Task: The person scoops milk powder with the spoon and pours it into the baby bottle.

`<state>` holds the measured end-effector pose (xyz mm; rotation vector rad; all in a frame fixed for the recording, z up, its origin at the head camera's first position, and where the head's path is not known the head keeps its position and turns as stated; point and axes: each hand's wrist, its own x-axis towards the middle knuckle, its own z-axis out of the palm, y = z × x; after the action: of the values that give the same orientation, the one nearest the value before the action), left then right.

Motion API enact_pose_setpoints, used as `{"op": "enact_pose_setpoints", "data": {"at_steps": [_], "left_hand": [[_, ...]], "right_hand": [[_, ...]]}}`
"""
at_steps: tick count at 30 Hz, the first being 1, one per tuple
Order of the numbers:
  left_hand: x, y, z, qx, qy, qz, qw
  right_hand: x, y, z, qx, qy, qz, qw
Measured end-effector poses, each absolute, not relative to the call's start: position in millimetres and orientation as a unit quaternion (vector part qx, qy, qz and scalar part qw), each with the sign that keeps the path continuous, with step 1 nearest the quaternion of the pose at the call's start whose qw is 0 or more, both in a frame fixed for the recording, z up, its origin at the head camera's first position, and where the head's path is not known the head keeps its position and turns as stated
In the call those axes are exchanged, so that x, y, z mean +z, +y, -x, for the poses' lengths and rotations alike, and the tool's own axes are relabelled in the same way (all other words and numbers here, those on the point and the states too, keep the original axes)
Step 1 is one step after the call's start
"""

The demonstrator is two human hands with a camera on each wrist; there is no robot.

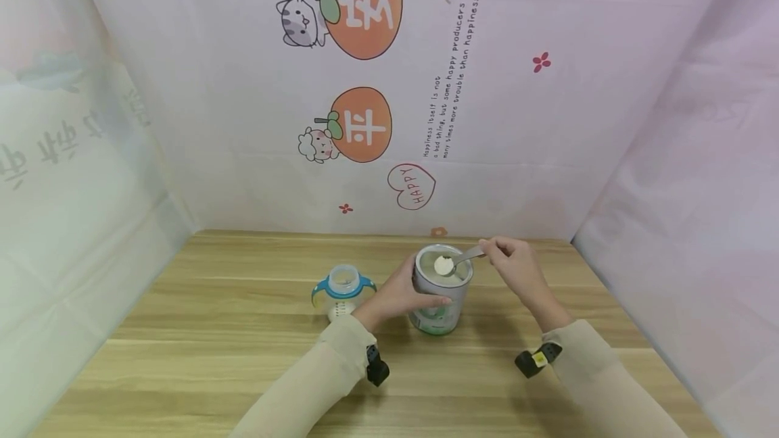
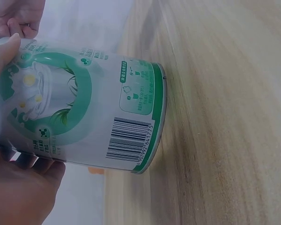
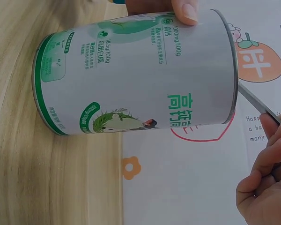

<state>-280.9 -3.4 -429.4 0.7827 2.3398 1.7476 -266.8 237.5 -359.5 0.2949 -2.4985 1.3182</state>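
My left hand (image 1: 406, 295) grips the side of a milk powder can (image 1: 439, 313), thumb across its front and fingers round the far side. White and green with a printed barcode, the can (image 2: 75, 103) shows its base close to the table in the left wrist view. Between thumb and fingers, my right hand (image 1: 512, 265) pinches the handle of a metal spoon (image 1: 468, 255). The spoon's bowl, heaped with pale powder, is over the can's open mouth. In the right wrist view the handle (image 3: 260, 101) passes the rim, and the bowl is hidden behind the can.
Left of the can stands a baby bottle (image 1: 344, 280) without a lid, with blue side handles and white contents low inside. My left forearm partly covers it. The wooden table (image 1: 243, 330) meets a printed white cloth (image 1: 255, 188) behind, with cloth at both sides.
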Motion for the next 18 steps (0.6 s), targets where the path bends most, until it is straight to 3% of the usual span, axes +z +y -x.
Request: {"op": "enact_pose_setpoints", "data": {"at_steps": [18], "left_hand": [[-407, -15, 270, 0.565, 0.796, -0.203, 0.081]], "right_hand": [[-351, 234, 263, 0.483, -0.852, -0.120, 0.163]]}}
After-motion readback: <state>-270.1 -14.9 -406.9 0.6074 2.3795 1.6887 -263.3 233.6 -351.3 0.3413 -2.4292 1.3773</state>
